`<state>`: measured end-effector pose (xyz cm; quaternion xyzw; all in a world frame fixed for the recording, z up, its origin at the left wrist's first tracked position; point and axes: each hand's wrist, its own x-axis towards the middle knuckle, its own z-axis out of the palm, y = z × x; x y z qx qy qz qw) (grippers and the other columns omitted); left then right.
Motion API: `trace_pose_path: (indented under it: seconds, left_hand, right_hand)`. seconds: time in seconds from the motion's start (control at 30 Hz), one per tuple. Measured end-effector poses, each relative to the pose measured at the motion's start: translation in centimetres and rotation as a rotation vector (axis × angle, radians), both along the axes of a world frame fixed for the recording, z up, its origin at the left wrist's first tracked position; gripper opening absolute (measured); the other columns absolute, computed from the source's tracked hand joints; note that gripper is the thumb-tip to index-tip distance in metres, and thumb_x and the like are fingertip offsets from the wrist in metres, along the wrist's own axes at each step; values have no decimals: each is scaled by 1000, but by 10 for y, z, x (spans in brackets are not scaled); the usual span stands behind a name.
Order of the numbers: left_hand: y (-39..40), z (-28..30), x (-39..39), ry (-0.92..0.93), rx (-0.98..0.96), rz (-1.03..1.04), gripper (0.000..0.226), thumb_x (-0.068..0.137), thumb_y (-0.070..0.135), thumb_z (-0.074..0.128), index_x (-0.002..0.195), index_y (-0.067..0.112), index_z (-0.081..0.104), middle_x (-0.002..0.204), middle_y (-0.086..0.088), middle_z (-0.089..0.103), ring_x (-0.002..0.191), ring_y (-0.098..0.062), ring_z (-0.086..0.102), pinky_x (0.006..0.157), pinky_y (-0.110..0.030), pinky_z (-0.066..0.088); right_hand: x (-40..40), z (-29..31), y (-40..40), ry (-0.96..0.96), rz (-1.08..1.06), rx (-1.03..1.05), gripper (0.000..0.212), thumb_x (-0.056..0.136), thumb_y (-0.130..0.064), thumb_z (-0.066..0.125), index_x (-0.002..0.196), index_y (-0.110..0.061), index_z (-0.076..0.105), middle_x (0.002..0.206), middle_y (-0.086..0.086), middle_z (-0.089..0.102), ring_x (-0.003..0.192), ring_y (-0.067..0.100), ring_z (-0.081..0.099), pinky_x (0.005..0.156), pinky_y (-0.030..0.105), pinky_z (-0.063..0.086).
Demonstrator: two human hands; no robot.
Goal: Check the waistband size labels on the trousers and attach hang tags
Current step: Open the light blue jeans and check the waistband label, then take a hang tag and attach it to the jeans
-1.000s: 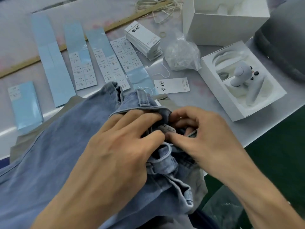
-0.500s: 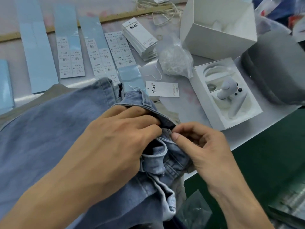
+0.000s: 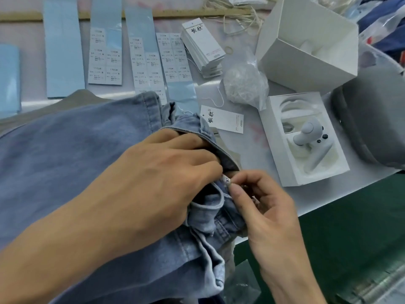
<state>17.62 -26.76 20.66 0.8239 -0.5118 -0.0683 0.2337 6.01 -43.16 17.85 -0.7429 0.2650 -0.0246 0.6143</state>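
Light blue denim trousers (image 3: pixel 65 150) lie across the table, waistband bunched at the centre. My left hand (image 3: pixel 157 172) grips the folded-back waistband, fingers curled over its edge. My right hand (image 3: pixel 258 200) pinches the small white size label (image 3: pixel 226 179) between thumb and forefinger; "XS" reads on it. One hang tag (image 3: pixel 223 119) with a white string lies just beyond the waistband. A stack of hang tags (image 3: pixel 202 47) sits farther back.
Blue backing strips with size stickers (image 3: pixel 140 60) lie in rows at the back. A clear bag of loops (image 3: pixel 245 84), an open white box (image 3: pixel 306 42), a tray holding a white controller (image 3: pixel 306 137) and a grey case (image 3: pixel 372 119) fill the right. The table edge runs diagonally at right.
My right hand slid off the waistband to its right and drew the size label out into view. My left hand kept its grip on the waistband. The view shifted slightly.
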Motion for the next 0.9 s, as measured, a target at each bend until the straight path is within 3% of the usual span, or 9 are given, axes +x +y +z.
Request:
trace_pose_path:
  seconds: [0.1,0.17,0.2,0.3,0.4,0.5,0.57,0.73,0.9]
  left_hand:
    - [10,9,-3,241,-491,155,37,85,-11,48,93,12,75,123,1,72,113,6,61,92,-17,49]
    - [19,7,5,410,-788,361,30,93,-9,48,103,11,67,129,1,69,126,-7,60,104,-24,48]
    - [23,3,13,377,-842,522,28,95,-6,46,106,12,64,127,2,68,126,-12,60,106,-27,47]
    - [23,-21,43,281,-633,828,26,95,9,52,113,22,65,118,8,66,116,-9,59,101,-36,48]
    - [12,-45,62,476,-42,675,25,100,21,51,114,32,68,115,9,71,110,-14,62,99,-37,48]
    - [14,-43,102,692,-182,761,20,95,21,52,97,33,69,86,10,74,76,-8,68,79,-31,55]
    - [26,-31,135,762,-330,819,19,94,18,51,93,29,67,81,3,74,63,-12,69,68,-32,56]
    - [84,-20,197,640,-531,1009,20,94,16,49,89,28,65,80,1,74,74,-22,72,74,-42,60]
    - [180,-70,224,556,-246,1194,16,94,22,51,91,35,58,95,5,71,87,-20,67,80,-35,56]
  right_hand:
    - [-1,0,-1,-35,-121,-105,9,91,-33,66,97,-27,69,90,1,75,79,19,71,70,39,57]
    - [-4,2,-5,-73,-245,-186,5,96,-32,66,98,-31,69,92,-4,76,79,15,70,67,38,58]
    - [-5,5,-8,-90,-293,-284,7,98,-31,64,99,-35,69,94,-8,75,82,14,69,70,39,59]
    - [4,31,-7,-280,-294,-594,16,101,-29,56,103,-42,66,103,-13,69,97,18,66,83,37,54]
    - [31,65,19,-569,-16,-787,17,103,-20,53,111,-30,63,118,-1,64,112,23,62,91,31,47]
    - [68,82,61,-725,195,-781,14,96,-10,59,98,-15,72,111,2,68,108,15,64,94,21,44]
    - [96,81,87,-768,327,-710,14,91,-5,62,94,-11,74,103,0,69,102,11,66,91,18,46]
    - [184,71,130,-523,761,-716,12,96,-16,65,100,-27,70,96,-18,64,90,3,61,80,27,51]
    - [272,48,171,-158,1120,-895,18,101,-44,54,116,-38,62,107,-20,66,93,1,60,86,28,52]
